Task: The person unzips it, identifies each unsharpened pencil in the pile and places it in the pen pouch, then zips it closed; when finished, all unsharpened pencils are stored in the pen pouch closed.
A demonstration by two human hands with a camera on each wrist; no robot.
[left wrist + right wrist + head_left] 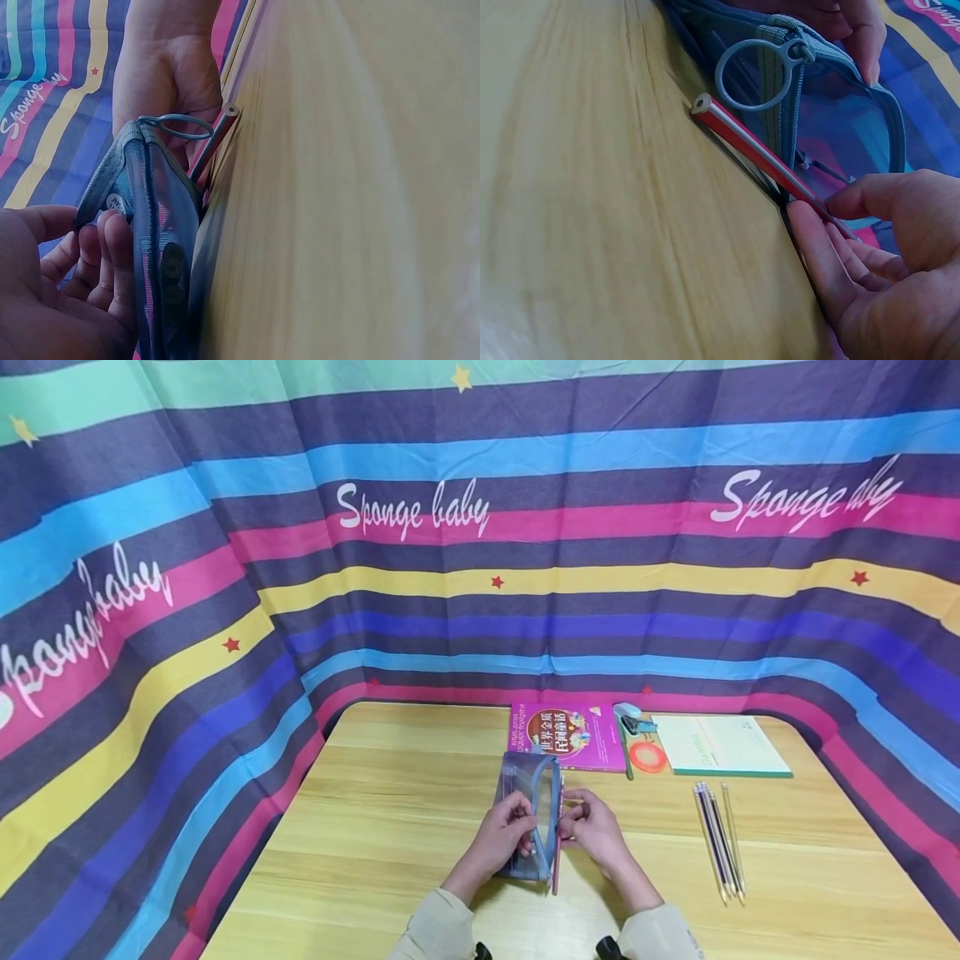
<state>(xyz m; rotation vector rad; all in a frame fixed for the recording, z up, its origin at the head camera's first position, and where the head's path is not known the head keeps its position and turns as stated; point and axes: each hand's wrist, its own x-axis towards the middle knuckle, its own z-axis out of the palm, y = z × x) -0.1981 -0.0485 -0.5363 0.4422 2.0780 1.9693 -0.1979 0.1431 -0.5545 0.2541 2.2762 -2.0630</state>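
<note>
A blue-grey mesh pencil case [517,772] lies near the middle of the table, its zipped mouth spread open toward the right. My left hand [504,837] pinches the edge of that mouth between thumb and fingers. Just right of the opening, my right hand [597,837] holds a red pencil [742,139] with silver stripes between thumb and fingers. The pencil lies alongside the case, its flat end tilted up off the wood. A ring-shaped zip pull [724,84] hangs at the case's near end. In the left wrist view, dark round shapes [172,262] show through the mesh.
Several pencils [722,843] lie together on the wooden table [375,810] at right. Behind the case are a purple book [600,739], an orange-red ring-shaped item [647,757], small blue items [633,720] and a pale notebook [723,745]. A striped curtain [480,627] surrounds the table.
</note>
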